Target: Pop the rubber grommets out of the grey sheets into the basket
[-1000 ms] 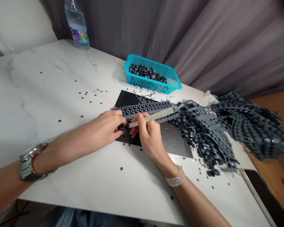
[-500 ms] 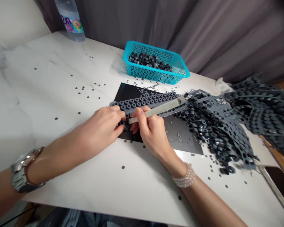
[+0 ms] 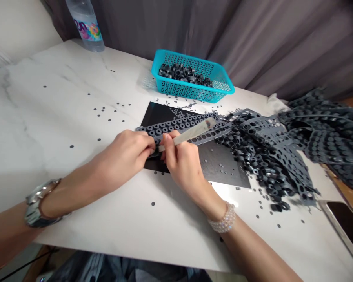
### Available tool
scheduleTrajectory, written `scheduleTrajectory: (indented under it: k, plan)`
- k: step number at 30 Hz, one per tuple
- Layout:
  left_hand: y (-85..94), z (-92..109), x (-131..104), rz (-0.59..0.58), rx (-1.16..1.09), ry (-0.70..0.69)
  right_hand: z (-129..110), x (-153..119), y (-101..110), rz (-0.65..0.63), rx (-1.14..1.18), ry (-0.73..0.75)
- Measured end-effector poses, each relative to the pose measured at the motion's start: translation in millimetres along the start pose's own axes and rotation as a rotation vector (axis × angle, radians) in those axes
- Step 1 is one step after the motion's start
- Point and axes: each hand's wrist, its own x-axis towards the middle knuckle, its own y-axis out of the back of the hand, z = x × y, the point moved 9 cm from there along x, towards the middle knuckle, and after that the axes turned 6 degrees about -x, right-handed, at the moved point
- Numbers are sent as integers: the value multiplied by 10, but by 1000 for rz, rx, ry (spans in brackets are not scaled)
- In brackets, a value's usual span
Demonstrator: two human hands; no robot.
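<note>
A dark grey rubber strip (image 3: 176,124) with rows of ring-shaped parts lies across a black mat (image 3: 223,168). At its near left end my left hand (image 3: 129,150) is closed, thumb and fingers pinching the strip's edge. My right hand (image 3: 184,158) grips a pale, flat stick-like tool (image 3: 194,131), whose lower tip meets the strip beside my left fingertips. The exact contact point is hidden by the fingers. Just right of the tool, loose black rings (image 3: 261,168) are heaped under and around a punched-out sheet (image 3: 282,145).
A turquoise basket (image 3: 194,92) of black rings stands behind the mat. A water bottle (image 3: 86,29) is at the back left. More rubber sheets (image 3: 332,137) pile up at right, near a phone (image 3: 344,223). Small dark discs (image 3: 108,109) are scattered over the white table (image 3: 111,231).
The tool now leans with its upper end further left and lower. My right hand has shifted slightly left, closer to my left fingers, which still pinch the strip. The view has shifted a little.
</note>
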Motion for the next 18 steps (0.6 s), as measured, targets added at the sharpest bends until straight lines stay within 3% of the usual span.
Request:
scheduleTrajectory:
  k: [4,6,9,11,14,18]
  plan:
    - [566,-297,-114,339,-380,202,75,5,-13,2,31,-59]
    - [659,-504,-147,433,-653,311,94,3,-14,-7,75,-75]
    - [402,-639,-37,283,-1162,380,128,-4,34,16,221,-113]
    - [222,-653,27,190,-1388,405,180,-11,118,87,341,-163]
    - [63,-639,63,137,-1581,442,278,-22,240,208,496,-243]
    - [-22,-571,46,108,-1725,532,363,-13,270,259,612,-310]
